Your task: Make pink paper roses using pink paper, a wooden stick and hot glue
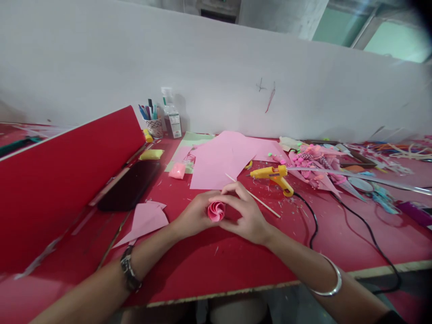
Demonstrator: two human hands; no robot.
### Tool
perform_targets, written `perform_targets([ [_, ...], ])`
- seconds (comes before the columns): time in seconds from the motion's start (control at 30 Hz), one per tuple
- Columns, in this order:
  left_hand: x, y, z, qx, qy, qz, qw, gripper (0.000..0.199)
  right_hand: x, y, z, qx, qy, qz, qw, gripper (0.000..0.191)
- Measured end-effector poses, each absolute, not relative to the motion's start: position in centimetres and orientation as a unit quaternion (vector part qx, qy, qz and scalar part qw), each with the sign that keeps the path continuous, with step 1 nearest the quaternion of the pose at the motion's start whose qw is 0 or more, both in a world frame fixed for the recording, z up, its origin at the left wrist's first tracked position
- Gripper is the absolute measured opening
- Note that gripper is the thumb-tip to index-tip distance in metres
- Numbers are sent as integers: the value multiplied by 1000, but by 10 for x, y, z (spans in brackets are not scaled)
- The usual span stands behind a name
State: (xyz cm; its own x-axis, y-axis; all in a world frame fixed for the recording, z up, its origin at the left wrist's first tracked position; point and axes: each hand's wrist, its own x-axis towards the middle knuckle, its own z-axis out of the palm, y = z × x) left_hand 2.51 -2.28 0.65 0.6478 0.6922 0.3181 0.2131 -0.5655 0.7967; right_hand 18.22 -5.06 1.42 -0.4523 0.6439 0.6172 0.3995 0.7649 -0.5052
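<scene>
Between my two hands is a pink paper flower, its spiralled, rolled petals facing up toward me. My left hand wraps round its left side, the fingers partly hidden behind it. From the right, my right hand pinches the flower's edge with thumb and fingers. Just beyond my right hand a thin wooden stick lies slanted on the red table. Farther right rests a yellow glue gun with a small orange light on it. Large pink paper sheets are spread out ahead of my hands.
Cut pink paper pieces and a black phone lie at left, beside a red upright panel. A pen cup and a bottle stand at the back. Pink craft pieces are heaped at right; a black cable trails forward.
</scene>
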Motion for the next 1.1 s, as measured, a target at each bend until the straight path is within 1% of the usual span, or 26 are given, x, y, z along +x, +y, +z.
perform_targets([
  [0.07,21,-17,8,860,253,320,307,22,184,-50,17,-323,-835,155,418,33],
  [0.13,16,-12,10,888,246,303,242,20,185,-50,19,-332,-832,165,412,32],
  [0.2,12,-9,11,900,236,286,230,18,186,-50,21,-337,-831,172,407,29],
  [0.27,11,-8,9,895,229,289,250,16,186,-50,21,-339,-829,184,405,30],
  [0.37,12,-11,5,881,226,305,283,13,184,-49,19,-340,-818,226,406,39],
  [0.43,15,-13,3,868,231,311,310,13,183,-48,17,-342,-805,257,411,41],
  [0.47,16,-14,2,860,239,311,326,13,182,-48,15,-342,-798,271,415,37],
  [0.57,20,-18,1,828,278,313,372,13,181,-46,13,-342,-774,316,429,19],
  [0.63,22,-19,1,809,291,318,399,14,180,-44,12,-343,-751,353,440,13],
  [0.73,24,-20,0,792,288,311,439,12,179,-42,11,-350,-721,388,455,12],
  [0.9,24,-18,-2,781,280,274,487,16,180,-39,6,-354,-658,453,485,10],
  [1.0,23,-18,-2,771,291,250,509,20,180,-39,4,-363,-618,502,484,12],
  [1.1,22,-17,-1,751,290,228,547,22,181,-39,4,-372,-608,510,482,14],
])
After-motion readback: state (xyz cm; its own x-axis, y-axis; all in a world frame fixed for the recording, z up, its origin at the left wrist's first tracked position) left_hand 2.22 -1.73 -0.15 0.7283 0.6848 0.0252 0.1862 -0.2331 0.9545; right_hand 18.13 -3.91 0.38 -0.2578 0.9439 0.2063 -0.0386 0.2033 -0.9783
